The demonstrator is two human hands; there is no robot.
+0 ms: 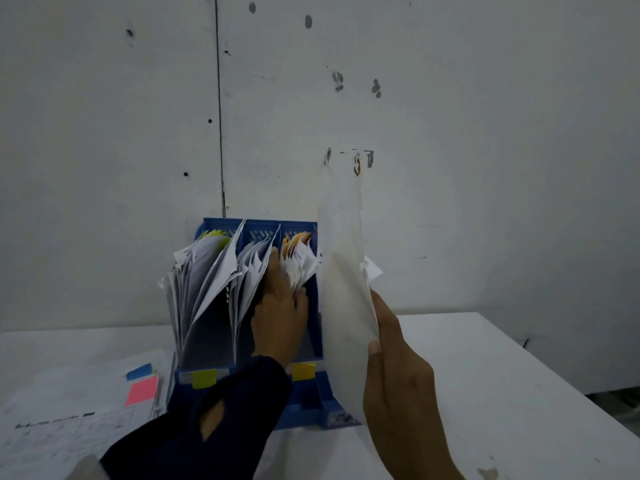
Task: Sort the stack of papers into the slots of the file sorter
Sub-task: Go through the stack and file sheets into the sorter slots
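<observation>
A blue three-slot file sorter (313,386) stands on the white table against the wall, each slot stuffed with white papers. My left hand (280,313) reaches into the gap between the middle and right slots, its fingers pressed against the right slot's papers (298,263). My right hand (398,382) holds a white sheet (343,278) upright just right of the sorter, pinched at its lower edge. The flat stack of papers (69,420) lies on the table to the left of the sorter.
Blue and pink sticky notes (141,384) lie on the stack at left. Yellow tags (203,378) mark the sorter's front. The white table (502,375) extends to the right, its edge running diagonally at far right. A marked white wall stands directly behind.
</observation>
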